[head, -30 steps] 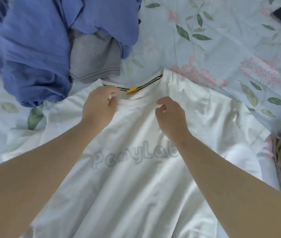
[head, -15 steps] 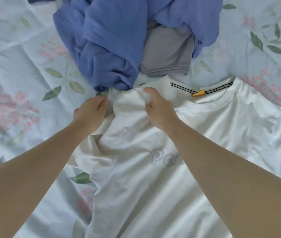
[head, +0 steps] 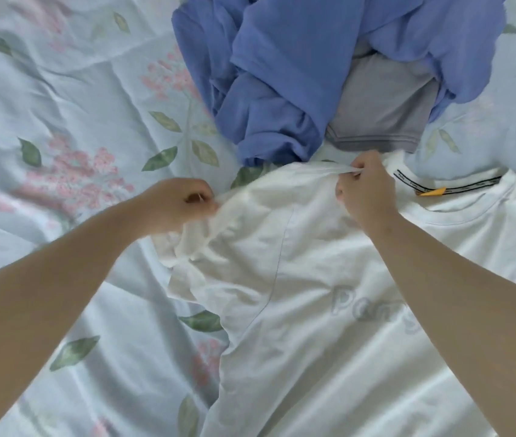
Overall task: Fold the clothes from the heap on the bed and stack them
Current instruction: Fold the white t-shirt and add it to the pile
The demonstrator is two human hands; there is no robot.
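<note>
The tee (head: 313, 279) lay face-up on the bed (head: 61, 121), its print showing and its collar (head: 471, 209) just to the right of the right grip (head: 363, 190). A second earlier both grips had been at that collar. They had since moved off it to the shoulder and sleeve on the person's left.

The left grip (head: 181, 203) was now clamped on the outer edge of the sleeve (head: 193, 253), thumb and fingers pinched together on the cloth. The right grip was clamped on the shoulder fabric beside the collar. Between the two grips the cloth rose in a taut ridge, and below the left grip the sleeve hung bunched and creased.

This suggested the neckline had been dealt with and the sleeve was being pulled out flat. No fold had been made yet, so the tee looked to be at the laying-out stage.

Both forearms reached forward from the near edge and converged slightly, with knuckles up and fingers curled under.

Just beyond the grips sat the heap, a blue garment (head: 281, 74) over a grey one (head: 382, 105), close against the tee's shoulder and not yet folded.
</note>
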